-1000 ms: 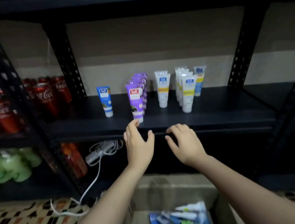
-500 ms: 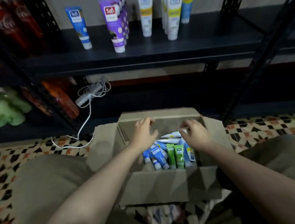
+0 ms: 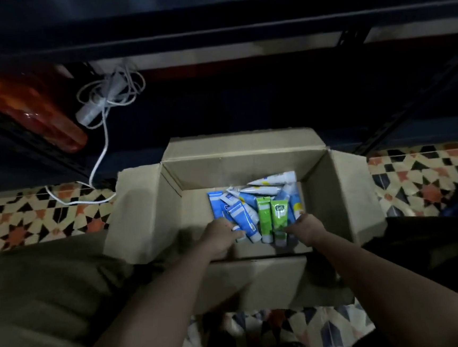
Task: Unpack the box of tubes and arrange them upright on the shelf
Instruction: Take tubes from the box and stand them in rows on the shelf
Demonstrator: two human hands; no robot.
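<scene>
An open cardboard box (image 3: 334, 191) sits on the floor between my knees. Inside it lie several tubes: blue ones (image 3: 241, 213), two green ones (image 3: 279, 213) and white ones (image 3: 272, 179). My left hand (image 3: 219, 237) is down in the box with its fingertips at the cap end of a blue tube. My right hand (image 3: 309, 228) is down beside it, fingertips at the cap end of the right green tube. The curled fingers hide whether either hand grips a tube. The dark shelf edge (image 3: 210, 33) runs across the top.
A white coiled cable with a plug (image 3: 105, 101) lies on the lower shelf and trails onto the patterned tile floor (image 3: 32, 218). An orange bottle (image 3: 42, 112) lies at the left. A dark slanted shelf post (image 3: 415, 101) stands at the right.
My view has tipped down from the shelf to the box. Both hands came down from the shelf edge into the box and now reach the tubes at its near side.
</scene>
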